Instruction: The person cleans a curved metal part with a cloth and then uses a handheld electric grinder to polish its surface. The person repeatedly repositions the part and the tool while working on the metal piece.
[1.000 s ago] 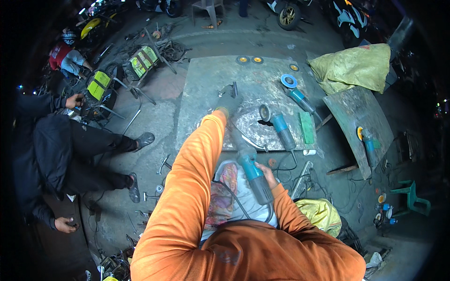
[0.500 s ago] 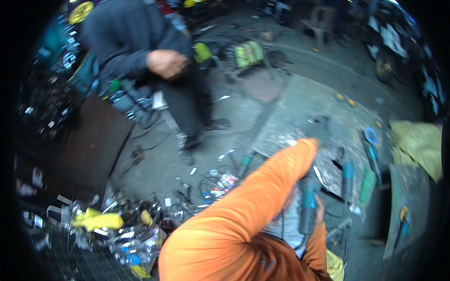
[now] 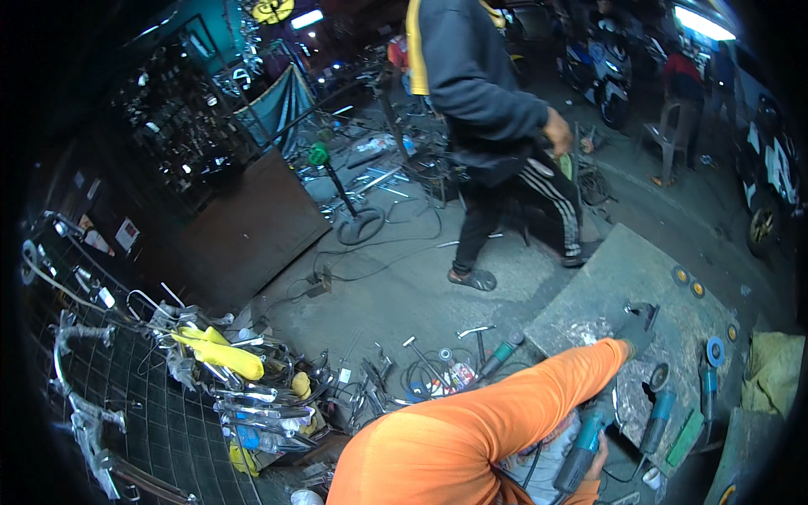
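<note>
My left arm, in an orange sleeve, stretches out over a worn metal-topped work surface [image 3: 581, 290]. On its end my left hand [image 3: 636, 332], in a grey glove, is closed on a small dark metal piece [image 3: 651, 316] resting at the surface. Lower down, my right hand [image 3: 600, 457] wraps its fingers round the body of a teal and black angle grinder [image 3: 579, 452]. The grinder's head is partly hidden by my left sleeve. Just right of it lies a second angle grinder [image 3: 657, 414] with a round disc.
Another grinder [image 3: 710, 387] with a blue disc and a green strip [image 3: 685, 438] lie at the right. A person [image 3: 488, 109] walks beyond the surface. Metal scrap and a yellow object [image 3: 220, 353] crowd the left, beside a wire mesh [image 3: 160, 438]. Cables cross the floor.
The view has turned, so the work surface sits lower and farther right. The other person has walked to the right. My left hand remains over the surface; my right still holds the angle grinder.
</note>
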Demonstrator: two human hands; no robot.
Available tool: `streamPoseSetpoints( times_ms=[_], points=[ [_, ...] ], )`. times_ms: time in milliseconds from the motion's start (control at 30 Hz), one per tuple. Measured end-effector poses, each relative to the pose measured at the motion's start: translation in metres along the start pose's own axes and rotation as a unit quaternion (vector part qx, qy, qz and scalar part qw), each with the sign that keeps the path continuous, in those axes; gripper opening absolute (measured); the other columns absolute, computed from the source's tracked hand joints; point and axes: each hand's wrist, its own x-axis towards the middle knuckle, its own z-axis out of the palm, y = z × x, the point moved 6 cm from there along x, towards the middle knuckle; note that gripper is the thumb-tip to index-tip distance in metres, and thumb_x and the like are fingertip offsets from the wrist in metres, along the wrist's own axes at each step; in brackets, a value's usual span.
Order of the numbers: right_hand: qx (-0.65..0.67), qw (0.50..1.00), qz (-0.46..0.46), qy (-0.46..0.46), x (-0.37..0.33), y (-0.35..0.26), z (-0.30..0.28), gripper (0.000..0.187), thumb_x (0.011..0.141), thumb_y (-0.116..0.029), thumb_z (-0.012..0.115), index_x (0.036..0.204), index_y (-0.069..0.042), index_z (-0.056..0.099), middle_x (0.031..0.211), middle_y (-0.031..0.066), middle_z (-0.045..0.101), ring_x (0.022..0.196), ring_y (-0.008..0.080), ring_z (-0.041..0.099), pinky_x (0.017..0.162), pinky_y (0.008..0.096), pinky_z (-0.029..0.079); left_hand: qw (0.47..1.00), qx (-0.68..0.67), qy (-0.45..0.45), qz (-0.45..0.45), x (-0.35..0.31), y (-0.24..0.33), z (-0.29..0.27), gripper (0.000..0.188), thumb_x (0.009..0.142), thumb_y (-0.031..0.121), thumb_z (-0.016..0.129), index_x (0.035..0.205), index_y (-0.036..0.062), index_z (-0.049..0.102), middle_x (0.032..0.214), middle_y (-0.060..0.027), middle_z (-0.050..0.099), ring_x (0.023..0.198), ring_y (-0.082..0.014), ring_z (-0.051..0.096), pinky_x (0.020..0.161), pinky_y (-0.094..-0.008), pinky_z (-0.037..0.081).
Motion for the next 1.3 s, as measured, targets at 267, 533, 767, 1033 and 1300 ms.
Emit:
streamPoseSetpoints(
  times_ms=[267,533,767,1033,1300],
  points=[
    [0.008,1.000,0.003,-0.006,-0.005,-0.003,0.008,0.054,0.097,-0.058,0.055,0.103,-0.005,0.065,0.077,0.0130,0.070,0.054,0.0253,0.067,0.051,0.0370,0.059,0.991,-0.009,-0.131,-0.022,-0.001,0.011,-0.004,0.066,0.094,0.035,0.058,0.152,0.0093,0.038,0.129,-0.0282,0.063,0.115,-0.0474,0.063,0.096,-0.0511,0.050],
    [-0.019,0.998,-0.032,0.055,-0.004,-0.007,0.001,0.048,0.101,-0.044,0.054,0.126,-0.004,0.064,0.104,0.0132,0.071,0.086,0.0241,0.070,0.079,0.0392,0.059,0.993,0.049,-0.107,0.023,-0.008,0.018,-0.005,0.068,0.095,0.039,0.057,0.154,0.0101,0.040,0.138,-0.0269,0.059,0.122,-0.0453,0.061,0.104,-0.0485,0.047],
    [-0.013,0.999,0.015,0.036,-0.003,0.002,-0.011,0.045,0.099,-0.039,0.062,0.122,0.000,0.062,0.099,0.0212,0.072,0.072,0.0310,0.073,0.063,0.0437,0.063,0.981,0.109,-0.158,0.001,0.000,0.020,-0.026,0.070,0.096,0.042,0.055,0.157,0.0107,0.041,0.146,-0.0259,0.055,0.128,-0.0434,0.059,0.111,-0.0462,0.045],
    [-0.009,1.000,0.004,-0.012,-0.018,-0.019,0.032,0.045,0.099,-0.036,0.061,0.124,0.001,0.058,0.093,0.0215,0.071,0.068,0.0300,0.073,0.058,0.0405,0.063,0.985,0.060,-0.160,0.038,-0.001,0.022,-0.038,0.066,0.085,0.039,0.071,0.141,0.0054,0.061,0.129,-0.0184,0.070,0.115,-0.0328,0.068,0.100,-0.0368,0.051],
    [0.004,1.000,-0.007,-0.012,-0.018,-0.013,0.014,0.044,0.098,-0.035,0.062,0.123,0.002,0.058,0.093,0.0215,0.072,0.069,0.0301,0.073,0.059,0.0415,0.063,0.986,0.044,-0.159,0.034,0.001,0.017,-0.039,0.068,0.084,0.039,0.072,0.142,0.0061,0.060,0.128,-0.0170,0.070,0.115,-0.0316,0.068,0.100,-0.0374,0.051]
  ],
)
